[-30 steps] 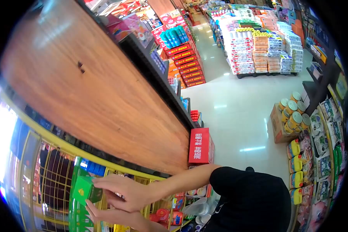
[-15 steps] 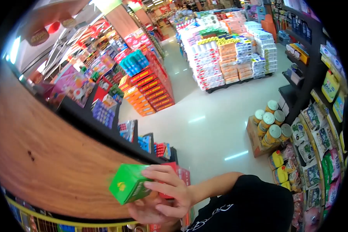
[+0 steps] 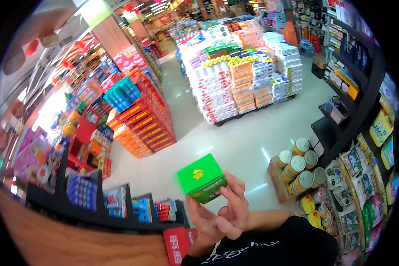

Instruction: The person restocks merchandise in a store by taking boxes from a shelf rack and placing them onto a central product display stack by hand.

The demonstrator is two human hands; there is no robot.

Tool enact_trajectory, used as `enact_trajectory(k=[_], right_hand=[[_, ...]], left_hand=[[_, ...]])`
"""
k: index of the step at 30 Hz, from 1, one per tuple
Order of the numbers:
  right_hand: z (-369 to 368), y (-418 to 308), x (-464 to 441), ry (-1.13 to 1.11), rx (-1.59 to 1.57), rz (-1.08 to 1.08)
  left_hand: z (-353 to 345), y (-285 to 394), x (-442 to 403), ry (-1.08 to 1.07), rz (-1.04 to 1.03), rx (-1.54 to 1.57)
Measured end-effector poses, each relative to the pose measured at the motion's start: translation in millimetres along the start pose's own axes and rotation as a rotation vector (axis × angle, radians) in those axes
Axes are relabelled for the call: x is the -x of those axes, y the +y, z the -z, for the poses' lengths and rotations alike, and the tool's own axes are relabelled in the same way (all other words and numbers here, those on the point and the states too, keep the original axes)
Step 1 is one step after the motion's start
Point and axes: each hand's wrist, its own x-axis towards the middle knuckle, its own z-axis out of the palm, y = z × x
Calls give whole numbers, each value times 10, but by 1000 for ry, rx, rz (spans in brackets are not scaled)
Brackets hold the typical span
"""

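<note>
A small green box [image 3: 200, 175] with a yellow mark on its top face is held up in front of me. My right hand [image 3: 235, 206] grips its right side, fingertips pressed to the edge. Below the box, my left hand [image 3: 203, 219] supports it from underneath, its fingers partly hidden by the box and overlapped by my right hand. Both hands are close together, just above my black shirt [image 3: 270, 244].
A wooden counter [image 3: 84, 239] runs along the lower left, with a black rack of small packets [image 3: 82, 191] at its edge. Capped cans [image 3: 302, 181] stand in a carton at right, by stocked shelves. Stacked paper packs [image 3: 213, 99] and orange-red cartons [image 3: 142, 126] stand ahead.
The green box and both hands have moved right, from over the counter to over the floor. My view has turned, so the counter sits lower and the box's top shows more.
</note>
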Motion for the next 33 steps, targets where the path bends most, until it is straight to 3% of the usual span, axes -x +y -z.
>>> enact_trajectory(k=[8, 12, 15, 16, 24, 27, 33], right_hand=[[213, 1618, -568, 22, 222, -141], [402, 2222, -776, 113, 337, -295], [615, 2767, -863, 36, 594, -494], [705, 3021, -934, 7, 661, -449], [1264, 4926, -1507, -3, 628, -573], [1471, 5587, -1912, -107, 620, -585], [1759, 6669, -2523, -145, 592, -620]], left_hand=[[-1154, -1332, -943, -219, -146, -68], [-1830, -1921, -1143, -335, -43, 86], [-2356, -2484, -1204, -511, 83, 153], [-2521, -2662, -1228, -549, 89, 116], [-3959, -3885, -1742, -769, 180, -26], [-4404, -4293, -2158, -829, 230, -73], [-5281, -4986, -2667, -832, 207, -87]])
